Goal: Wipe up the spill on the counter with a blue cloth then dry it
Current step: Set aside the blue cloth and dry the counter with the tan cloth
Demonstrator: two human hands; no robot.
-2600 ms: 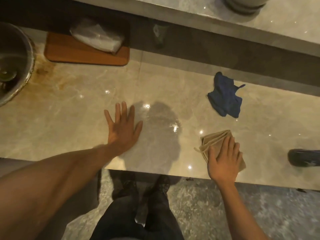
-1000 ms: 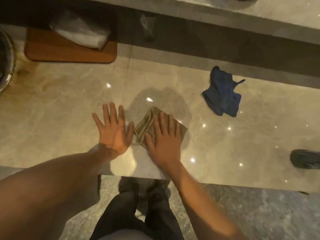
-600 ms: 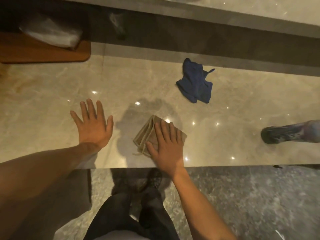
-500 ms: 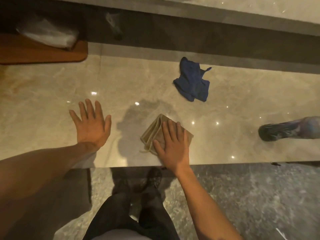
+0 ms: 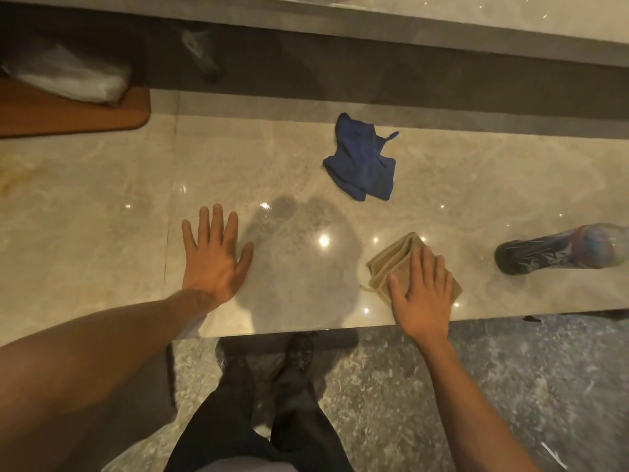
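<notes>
A crumpled blue cloth [image 5: 362, 163] lies loose on the marble counter [image 5: 102, 216], toward the back, with no hand on it. My right hand [image 5: 422, 294] presses flat on a folded tan cloth [image 5: 391, 260] near the counter's front edge. My left hand [image 5: 214, 257] rests flat on the bare counter, fingers spread, to the left of a shiny patch [image 5: 303, 253] that holds my shadow. I cannot tell whether that patch is wet.
A dark patterned bottle [image 5: 558, 248] lies on its side at the right edge. A wooden board [image 5: 68, 114] with a plastic bag [image 5: 68, 76] on it sits at the back left. A raised ledge [image 5: 408, 25] runs behind the counter. My legs and shoes stand below the front edge.
My right hand has slid the tan cloth from the middle of the counter, beside my left hand, out to the right. My left hand has stayed flat. The blue cloth has not moved.
</notes>
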